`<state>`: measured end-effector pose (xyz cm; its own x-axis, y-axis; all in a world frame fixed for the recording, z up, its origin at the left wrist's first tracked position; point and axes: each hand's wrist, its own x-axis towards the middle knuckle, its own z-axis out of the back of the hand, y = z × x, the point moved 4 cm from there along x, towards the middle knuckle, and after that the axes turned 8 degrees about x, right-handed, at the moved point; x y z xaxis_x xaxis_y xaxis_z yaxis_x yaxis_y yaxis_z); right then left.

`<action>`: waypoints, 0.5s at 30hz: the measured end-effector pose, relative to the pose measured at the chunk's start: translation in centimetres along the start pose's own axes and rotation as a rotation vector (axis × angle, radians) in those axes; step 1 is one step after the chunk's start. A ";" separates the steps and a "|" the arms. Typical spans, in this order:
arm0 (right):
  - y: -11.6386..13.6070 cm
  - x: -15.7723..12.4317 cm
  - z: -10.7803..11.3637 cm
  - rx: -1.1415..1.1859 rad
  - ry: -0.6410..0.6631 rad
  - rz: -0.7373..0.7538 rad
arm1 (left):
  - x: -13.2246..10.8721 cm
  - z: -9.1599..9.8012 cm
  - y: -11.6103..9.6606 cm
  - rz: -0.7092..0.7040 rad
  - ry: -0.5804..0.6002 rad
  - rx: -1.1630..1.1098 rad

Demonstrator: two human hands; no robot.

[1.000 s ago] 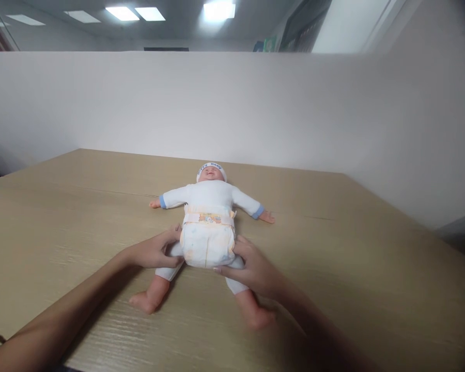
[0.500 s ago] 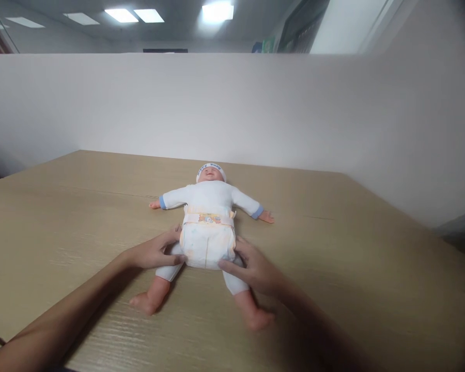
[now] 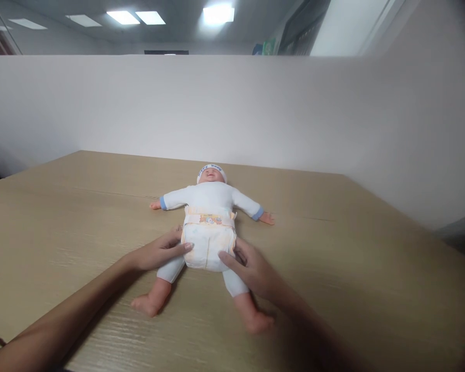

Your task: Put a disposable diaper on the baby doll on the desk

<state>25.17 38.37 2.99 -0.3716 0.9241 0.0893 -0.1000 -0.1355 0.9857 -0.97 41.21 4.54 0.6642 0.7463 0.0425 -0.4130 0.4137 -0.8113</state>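
A baby doll (image 3: pixel 213 195) in a white suit with blue cuffs and a white printed headband lies on its back, arms spread, feet toward me. Round its hips is a white diaper (image 3: pixel 207 240), with a patterned tape band across the waist. My left hand (image 3: pixel 160 250) holds the diaper's left edge, thumb on the front panel and the other fingers partly hidden at the side. On the opposite edge, my right hand (image 3: pixel 251 266) has its thumb on the front near the leg opening, its fingers tucked behind the diaper's side.
The doll lies on a wide wooden table (image 3: pixel 101 206) with a thin seam across it. Behind the table stands a pale partition wall (image 3: pixel 217 108), which continues along the right side. Lit ceiling panels show above it.
Both thumbs have shifted up from the diaper's leg edges onto its front panel. The doll stays in the same place, and the view has tilted very slightly.
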 end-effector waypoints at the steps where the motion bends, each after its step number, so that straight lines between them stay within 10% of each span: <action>1: -0.1 0.0 0.0 -0.038 -0.013 -0.003 | 0.0 0.0 0.0 0.006 -0.001 -0.002; 15: 0.2 0.6 -0.5 0.247 0.050 -0.039 | 0.0 -0.3 0.5 0.143 -0.048 -0.237</action>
<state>24.51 38.74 3.13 -0.4176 0.9073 0.0494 0.1113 -0.0029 0.9938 -0.94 41.27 3.99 0.5771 0.8145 -0.0597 -0.3392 0.1726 -0.9247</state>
